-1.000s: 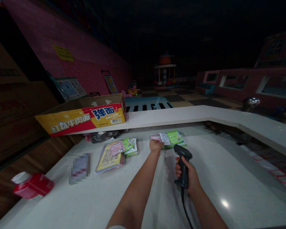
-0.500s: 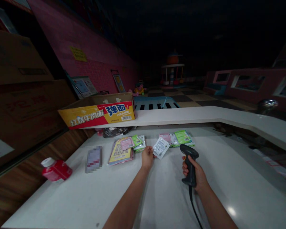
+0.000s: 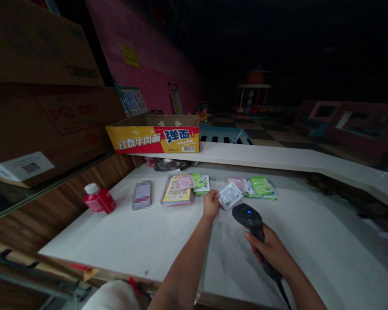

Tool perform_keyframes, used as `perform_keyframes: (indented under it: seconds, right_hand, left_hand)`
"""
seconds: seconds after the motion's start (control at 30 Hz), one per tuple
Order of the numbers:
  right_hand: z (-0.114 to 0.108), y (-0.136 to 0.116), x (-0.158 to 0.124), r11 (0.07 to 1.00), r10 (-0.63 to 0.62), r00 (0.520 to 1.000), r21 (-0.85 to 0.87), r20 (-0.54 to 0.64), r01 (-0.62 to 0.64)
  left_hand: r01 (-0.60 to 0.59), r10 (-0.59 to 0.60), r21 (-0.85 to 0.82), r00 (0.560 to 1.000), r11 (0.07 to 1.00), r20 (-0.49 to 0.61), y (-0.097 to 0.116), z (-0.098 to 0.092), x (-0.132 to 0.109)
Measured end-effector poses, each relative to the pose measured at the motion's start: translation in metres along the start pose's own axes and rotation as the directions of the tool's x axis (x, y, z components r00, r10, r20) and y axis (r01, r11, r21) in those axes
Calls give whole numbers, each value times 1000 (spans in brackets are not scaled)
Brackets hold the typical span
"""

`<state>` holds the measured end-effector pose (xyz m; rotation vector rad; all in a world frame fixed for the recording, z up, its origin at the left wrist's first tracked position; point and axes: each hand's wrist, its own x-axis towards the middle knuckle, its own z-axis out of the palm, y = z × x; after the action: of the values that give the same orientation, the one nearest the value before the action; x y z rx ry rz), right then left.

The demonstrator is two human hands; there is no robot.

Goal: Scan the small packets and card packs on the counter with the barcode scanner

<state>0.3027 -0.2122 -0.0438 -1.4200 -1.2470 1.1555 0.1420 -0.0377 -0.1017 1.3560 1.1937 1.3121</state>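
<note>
Head view: barcode scanner (image 3: 249, 218), nose up-left

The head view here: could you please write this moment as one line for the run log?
left hand: touching small white packet | right hand: gripping black barcode scanner | nearby: colored packets on white counter

Yellow noodle carton (image 3: 153, 140) on raised counter ledge (image 3: 278, 155)

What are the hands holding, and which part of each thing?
The right hand grips a black barcode scanner by its handle; the left hand pinches a white packet by its corner.
</note>
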Motion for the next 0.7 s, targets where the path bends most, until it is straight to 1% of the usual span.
perform_keyframes:
  seconds: [0.1, 0.23, 0.33, 0.47, 0.57, 0.7]
  right_hand:
    - [-5, -5, -12, 996, -23, 1000, -89, 7, 24]
    - [-13, -8, -18, 985, -26, 1000, -172, 0, 26]
    - [-17, -9, -19, 982, -24, 1000, -187, 11, 26]
    - [-20, -8, -18, 982, -8, 999, -188, 32, 14]
    - [-19, -4, -12, 992, 2, 1000, -123, 15, 0]
    - [-19, 1, 5, 993, 75, 996, 93, -45, -70]
  left_hand:
    - [-4, 4, -5, 1000, 1000, 2, -1, 1, 0]
    - [-26, 27, 38, 1000, 999, -11, -1, 1, 0]
    - [-42, 43, 72, 999, 997, -19, -1, 1, 1]
    - [-15, 16, 18, 1000, 1000, -22, -2, 2, 1]
    - [5, -5, -23, 1000, 1000, -3, -3, 3, 2]
    - [8, -8, -41, 1000, 999, 8, -1, 2, 2]
